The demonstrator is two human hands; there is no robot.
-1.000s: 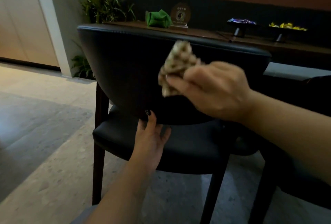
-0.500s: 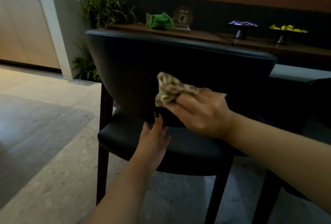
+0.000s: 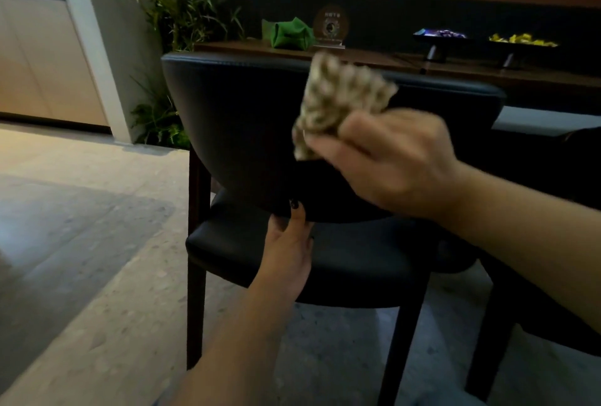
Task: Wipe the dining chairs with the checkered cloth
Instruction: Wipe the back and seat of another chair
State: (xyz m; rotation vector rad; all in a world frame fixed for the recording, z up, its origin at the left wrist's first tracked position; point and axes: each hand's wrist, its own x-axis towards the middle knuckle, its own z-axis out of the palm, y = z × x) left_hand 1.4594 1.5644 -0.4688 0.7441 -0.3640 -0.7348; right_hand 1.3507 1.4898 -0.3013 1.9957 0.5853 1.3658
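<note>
A black padded dining chair with dark wooden legs stands in front of me, its curved backrest facing me. My right hand grips the bunched checkered cloth and holds it against the upper middle of the backrest's rear face. The cloth is blurred by motion and its top reaches above the backrest's rim. My left hand holds the lower edge of the backrest from below, thumb up on the rear face, the other fingers hidden behind the edge.
Behind the chair is a dark wooden table carrying a green folded napkin, a round plaque and two small stands. A second dark chair is at the right. Plants and a pillar stand at the left; speckled floor lies below.
My right hand moved down the backrest with the cloth and has now swept back up toward the top rim. My left hand kept its hold on the lower edge.
</note>
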